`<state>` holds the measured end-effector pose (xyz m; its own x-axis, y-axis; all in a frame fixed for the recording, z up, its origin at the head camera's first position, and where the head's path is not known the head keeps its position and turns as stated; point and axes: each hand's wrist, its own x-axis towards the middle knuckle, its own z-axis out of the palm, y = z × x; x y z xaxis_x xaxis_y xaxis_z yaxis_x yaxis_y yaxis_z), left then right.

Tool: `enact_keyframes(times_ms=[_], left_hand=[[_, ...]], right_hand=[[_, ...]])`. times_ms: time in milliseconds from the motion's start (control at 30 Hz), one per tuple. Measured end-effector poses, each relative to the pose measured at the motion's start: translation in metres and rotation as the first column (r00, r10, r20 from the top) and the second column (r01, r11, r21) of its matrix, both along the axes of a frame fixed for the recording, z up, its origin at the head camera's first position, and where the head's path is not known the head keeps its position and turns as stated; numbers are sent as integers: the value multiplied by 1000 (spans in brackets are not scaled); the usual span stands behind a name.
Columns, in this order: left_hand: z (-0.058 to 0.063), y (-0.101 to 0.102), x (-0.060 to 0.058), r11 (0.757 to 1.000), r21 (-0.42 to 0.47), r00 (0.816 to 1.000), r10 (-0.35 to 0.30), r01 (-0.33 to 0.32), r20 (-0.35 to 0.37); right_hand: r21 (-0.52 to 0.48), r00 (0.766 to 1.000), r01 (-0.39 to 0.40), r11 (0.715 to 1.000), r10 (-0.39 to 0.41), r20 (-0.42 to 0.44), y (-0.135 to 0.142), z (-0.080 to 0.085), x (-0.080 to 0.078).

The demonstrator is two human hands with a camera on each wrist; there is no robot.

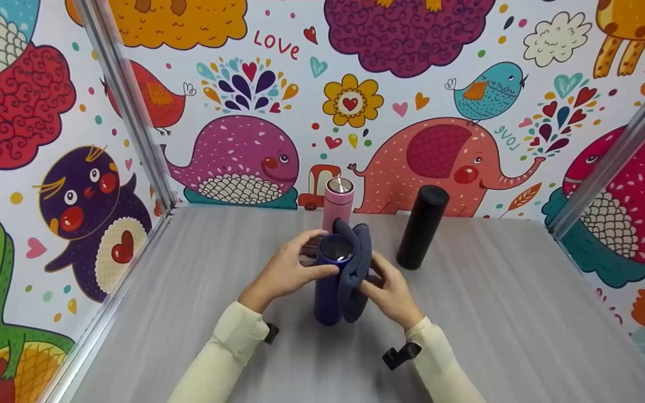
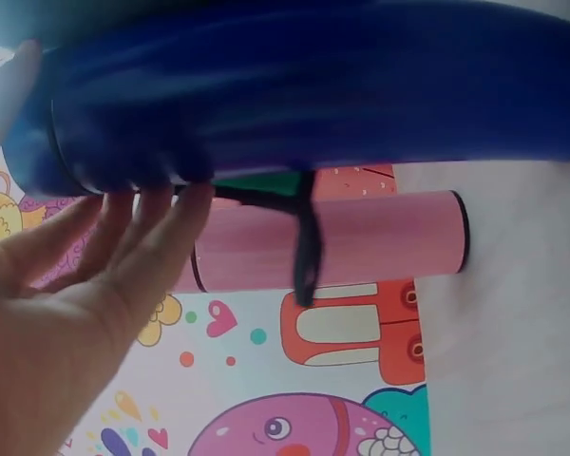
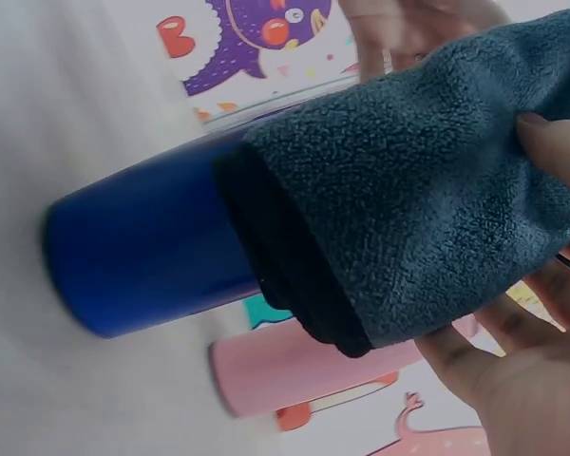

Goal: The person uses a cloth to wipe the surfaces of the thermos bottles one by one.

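A dark blue insulated bottle [image 1: 327, 305] with a shiny dark lid stands upright over the table in front of me. My left hand [image 1: 284, 270] grips it near the top, thumb on the near side and fingers round the far side; in the left wrist view its fingertips [image 2: 192, 198] lie along the blue wall. My right hand [image 1: 394, 292] holds a folded grey-blue cloth [image 1: 355, 277] against the bottle's right side. Fuzzy fabric with dark edging shows on the cloth [image 3: 408, 180] in the right wrist view, thumb on one face and fingers under it.
Just behind the blue bottle is a pink bottle [image 1: 338, 208] with a silver top, partly hidden. A black bottle [image 1: 423, 226] stands farther back on the right. The grey table [image 1: 501, 313] meets a cartoon-printed wall [image 1: 277, 157] at the back, with metal-edged panels at both sides.
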<state>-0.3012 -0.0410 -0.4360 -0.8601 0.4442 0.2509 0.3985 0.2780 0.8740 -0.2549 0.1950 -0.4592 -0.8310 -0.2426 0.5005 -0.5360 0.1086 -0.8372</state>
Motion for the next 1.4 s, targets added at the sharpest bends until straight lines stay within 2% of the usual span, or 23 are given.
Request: enact_keyframes(times_ms=[100, 267, 333, 400, 533, 667, 767, 900, 1067, 1200, 1400], left_hand=[[-4, -1, 1, 999, 40, 999, -17, 16, 27], [-10, 2, 2, 994, 102, 999, -51, 50, 6], [-12, 5, 4, 991, 123, 999, -46, 46, 2], [-15, 11, 5, 990, 140, 1000, -17, 17, 1], [-19, 20, 8, 983, 172, 998, 67, -68, 16], [-19, 24, 6, 969, 227, 995, 102, -101, 11], [-19, 23, 6, 962, 257, 996, 94, -91, 1], [-22, 18, 8, 972, 214, 994, 108, -100, -27], [-23, 12, 9, 983, 156, 992, 110, -100, -62], [-22, 8, 8, 984, 159, 994, 92, -82, -54], [-21, 5, 10, 976, 214, 999, 39, -34, -20]], right_hand=[[8, 1000, -8, 1000, 7, 23, 2, -15, 1], [12, 997, -20, 1000, 19, 78, 6, -49, -6], [9, 995, -27, 1000, 26, 96, 9, -65, -11], [3, 992, -35, 999, 34, 125, 9, -70, -12], [8, 987, -38, 999, 36, 159, 7, -63, -4], [22, 990, -15, 1000, 12, 139, 6, -57, -3], [15, 993, -3, 1000, 1, 120, 5, -53, -3], [13, 994, -1, 1000, 0, 112, 3, -44, -1], [26, 997, 11, 1000, -13, 82, 2, -21, 0], [28, 999, 27, 999, -28, 32, 3, -5, -2], [10, 999, 38, 999, -38, -32, 6, -4, -14]])
